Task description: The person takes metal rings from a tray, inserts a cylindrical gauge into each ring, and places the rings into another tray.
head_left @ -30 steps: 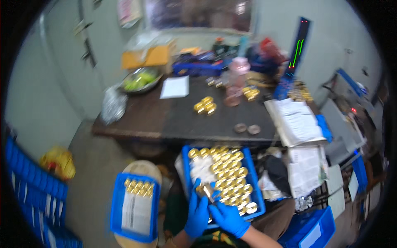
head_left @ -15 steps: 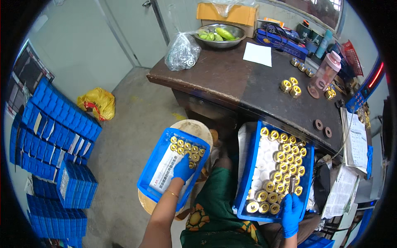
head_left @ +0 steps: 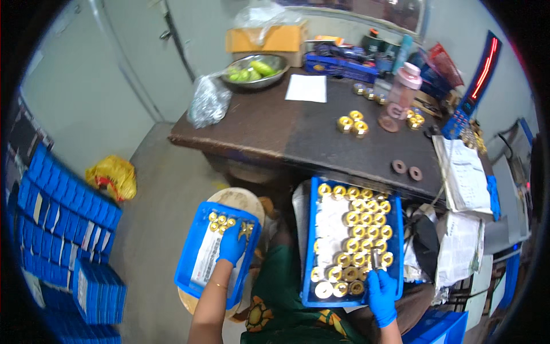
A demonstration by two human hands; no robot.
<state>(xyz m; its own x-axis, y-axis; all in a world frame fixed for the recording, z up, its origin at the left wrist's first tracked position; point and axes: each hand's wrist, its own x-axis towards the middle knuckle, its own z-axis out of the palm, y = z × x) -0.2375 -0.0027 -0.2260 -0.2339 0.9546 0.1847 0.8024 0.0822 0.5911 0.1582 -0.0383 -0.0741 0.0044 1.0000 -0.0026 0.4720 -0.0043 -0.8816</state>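
Note:
My left hand (head_left: pixel 231 246), in a blue glove, reaches into the smaller blue tray (head_left: pixel 184 265). Its fingers are drawn together among small brass fittings (head_left: pixel 222 220); whatever they pinch is hidden. A printed sheet (head_left: pixel 205 252) lines that tray. My right hand (head_left: pixel 382 295), also gloved in blue, is closed on a short silvery metal cylinder (head_left: pixel 375 259), held upright over the larger blue tray (head_left: pixel 309 269). Several rows of round brass-rimmed fittings (head_left: pixel 358 231) stand there on a white liner with round marks (head_left: pixel 330 229).
The smaller tray rests on a round stool (head_left: pixel 234 198). Behind is a dark desk (head_left: pixel 258 129) with a pink bottle (head_left: pixel 401 94), brass pieces (head_left: pixel 352 123), two brown rings (head_left: pixel 407 169) and a metal bowl (head_left: pixel 255 71). Stacked blue trays (head_left: pixel 69 206) stand at left.
The view has turned, so desk and trays appear further left and lower. My left hand remains at the small tray's fittings; my right hand still holds the metal cylinder over the large tray.

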